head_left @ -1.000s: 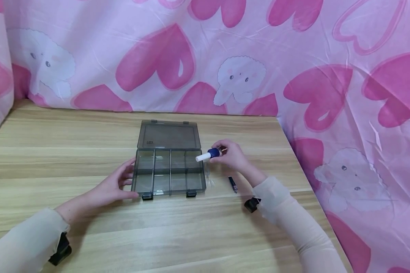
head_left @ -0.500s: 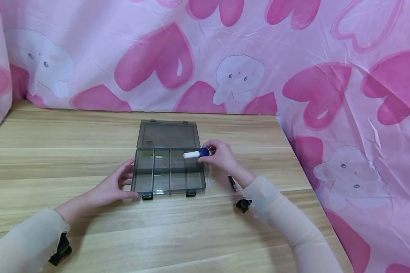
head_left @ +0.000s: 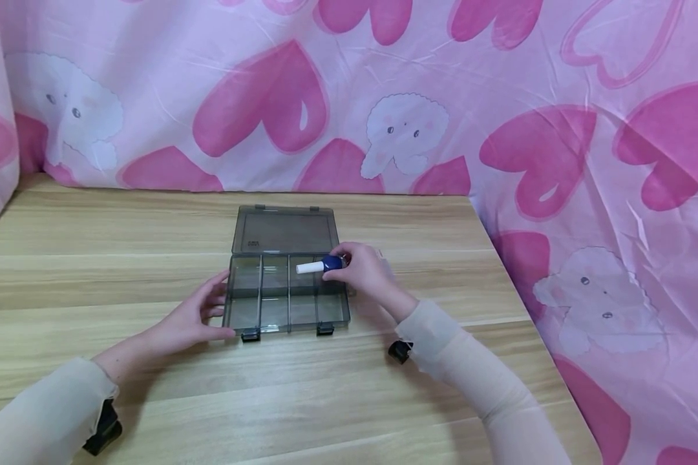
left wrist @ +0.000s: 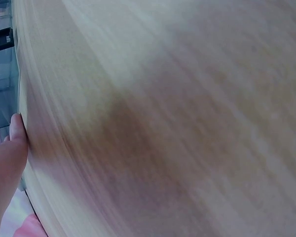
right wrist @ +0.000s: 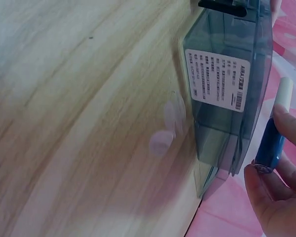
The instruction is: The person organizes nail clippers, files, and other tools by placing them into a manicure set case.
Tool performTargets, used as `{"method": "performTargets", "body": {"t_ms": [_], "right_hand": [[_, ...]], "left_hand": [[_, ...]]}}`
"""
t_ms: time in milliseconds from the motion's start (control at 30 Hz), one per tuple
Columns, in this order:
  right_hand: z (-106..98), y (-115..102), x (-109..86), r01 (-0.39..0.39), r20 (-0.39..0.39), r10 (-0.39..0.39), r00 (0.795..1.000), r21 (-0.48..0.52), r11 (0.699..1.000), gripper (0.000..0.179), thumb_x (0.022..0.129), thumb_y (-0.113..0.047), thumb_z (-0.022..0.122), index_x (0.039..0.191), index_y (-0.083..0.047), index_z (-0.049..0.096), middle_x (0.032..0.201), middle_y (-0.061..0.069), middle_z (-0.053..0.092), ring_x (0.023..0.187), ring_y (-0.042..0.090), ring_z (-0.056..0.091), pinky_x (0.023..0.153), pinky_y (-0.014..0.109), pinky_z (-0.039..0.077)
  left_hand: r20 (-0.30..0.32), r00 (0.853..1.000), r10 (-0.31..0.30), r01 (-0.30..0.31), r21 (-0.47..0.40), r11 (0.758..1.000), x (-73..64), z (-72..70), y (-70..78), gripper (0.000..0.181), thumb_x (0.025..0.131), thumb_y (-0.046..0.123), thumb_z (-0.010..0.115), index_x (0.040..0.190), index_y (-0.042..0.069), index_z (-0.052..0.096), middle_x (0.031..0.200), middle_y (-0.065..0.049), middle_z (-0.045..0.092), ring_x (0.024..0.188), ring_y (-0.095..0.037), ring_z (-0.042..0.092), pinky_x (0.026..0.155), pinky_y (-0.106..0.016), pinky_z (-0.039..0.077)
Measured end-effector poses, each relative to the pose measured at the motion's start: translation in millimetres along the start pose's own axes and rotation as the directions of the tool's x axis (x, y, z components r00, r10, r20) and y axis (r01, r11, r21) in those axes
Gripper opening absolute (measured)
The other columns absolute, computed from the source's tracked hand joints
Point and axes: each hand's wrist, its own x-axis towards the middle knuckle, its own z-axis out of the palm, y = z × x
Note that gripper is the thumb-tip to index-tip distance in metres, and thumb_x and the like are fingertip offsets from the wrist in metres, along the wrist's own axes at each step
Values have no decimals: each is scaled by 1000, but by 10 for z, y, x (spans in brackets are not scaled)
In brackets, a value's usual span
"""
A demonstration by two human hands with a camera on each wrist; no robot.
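Observation:
In the head view, a smoky see-through storage box (head_left: pixel 274 294) lies with its lid (head_left: pixel 286 230) folded back. Thin dividers split it into several compartments. My right hand (head_left: pixel 363 268) pinches a nail polish bottle (head_left: pixel 333 262), dark blue with a white cap (head_left: pixel 309 267), over the box's right-hand compartments. The cap points left. In the right wrist view, thumb and fingers grip the bottle's blue body (right wrist: pixel 270 144) above the box wall, which carries a white printed label (right wrist: pixel 217 79). My left hand (head_left: pixel 194 313) rests along the box's left side, thumb at the front corner.
Small clear plastic pieces (right wrist: pixel 164 138) lie on the wooden table (head_left: pixel 256 400) beside the box's right side. Two black latches (head_left: pixel 324 329) stick out at the box's front. A pink heart-patterned cloth (head_left: pixel 256 97) hangs behind and to the right.
My right hand has carried the nail polish bottle leftward, from the box's right edge to over its compartments. The right forearm now hides a small black object on the table. My left hand stays put.

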Motion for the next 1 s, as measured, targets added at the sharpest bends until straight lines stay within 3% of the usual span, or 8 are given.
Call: {"method": "performTargets", "body": {"t_ms": [200, 467, 1000], "right_hand": [[88, -36, 34, 53, 13, -54, 998, 50, 997, 41, 70, -26, 82, 104, -9, 66, 104, 8, 66, 93, 20, 60, 83, 32, 54], [158, -53, 43, 74, 15, -74, 997, 0, 997, 39, 72, -26, 81, 103, -7, 66, 105, 8, 65, 95, 20, 59, 87, 35, 53], [215, -30, 56, 155, -14, -157, 987, -98, 983, 31, 74, -26, 79, 97, -8, 70, 98, 4, 69, 90, 18, 50, 79, 31, 49]], "left_hand": [[-6, 1000, 13, -13, -10, 1000, -5, 10, -12, 109, 71, 14, 79, 149, 2, 4, 141, -32, 30, 122, -44, 40, 88, -1, 36], [-16, 1000, 24, -24, -29, 999, -8, 25, -29, 110, 69, 11, 79, 149, 0, 4, 140, -33, 30, 121, -44, 40, 88, 0, 36], [-5, 1000, 16, -16, -23, 1000, -3, 11, 2, 109, 71, 13, 79, 149, 2, 4, 141, -32, 31, 122, -44, 40, 88, 0, 36]]}}
